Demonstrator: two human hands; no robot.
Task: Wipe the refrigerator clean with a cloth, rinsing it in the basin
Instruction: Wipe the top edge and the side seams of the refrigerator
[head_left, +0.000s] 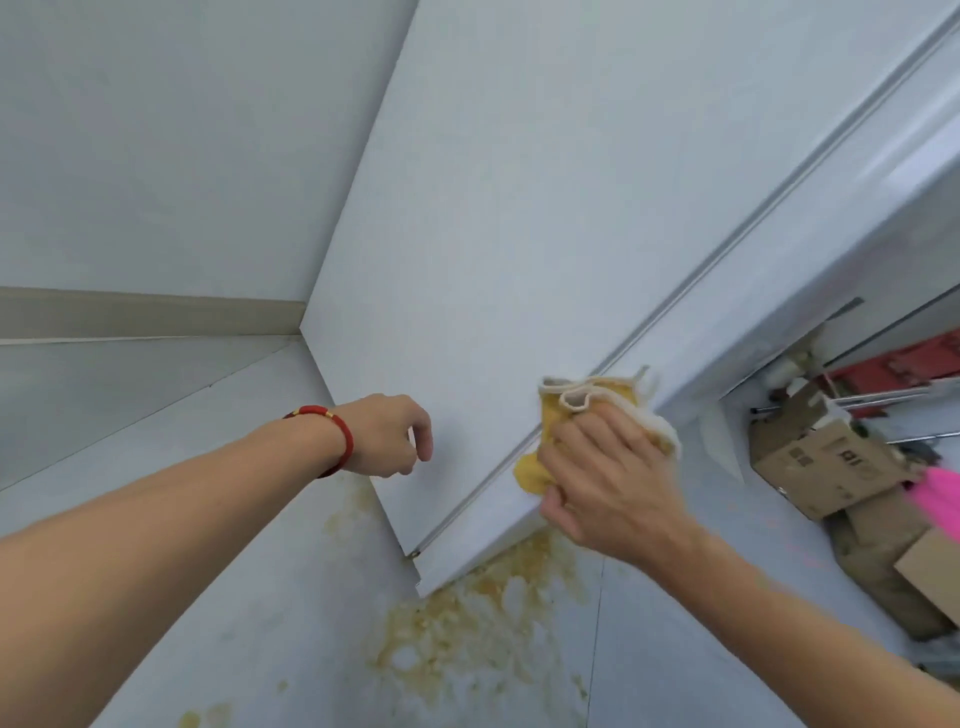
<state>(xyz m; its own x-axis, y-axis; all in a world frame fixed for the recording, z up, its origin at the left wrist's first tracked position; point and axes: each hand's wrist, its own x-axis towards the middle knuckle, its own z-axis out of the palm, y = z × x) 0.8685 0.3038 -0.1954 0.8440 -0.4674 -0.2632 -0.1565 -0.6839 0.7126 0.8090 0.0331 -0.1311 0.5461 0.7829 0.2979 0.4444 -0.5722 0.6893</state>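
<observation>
From your head view, your right hand (605, 480) pinches the bunched yellow cloth (582, 415) against the white refrigerator's (467, 234) lower corner while your left hand (392, 434) hangs loosely curled, empty; the cloth could slip off onto the yellow-stained floor (467, 634).

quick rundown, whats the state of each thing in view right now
right hand: grips the cloth, pressing it to the refrigerator's edge
cloth: yellow, bunched up, held against the edge
left hand: holds nothing, fingers loosely curled near the side panel
refrigerator: white side panel looks clean where visible
floor: yellowish stains beneath the refrigerator's corner
cardboard boxes: piled untidily at right
basin: not visible
</observation>
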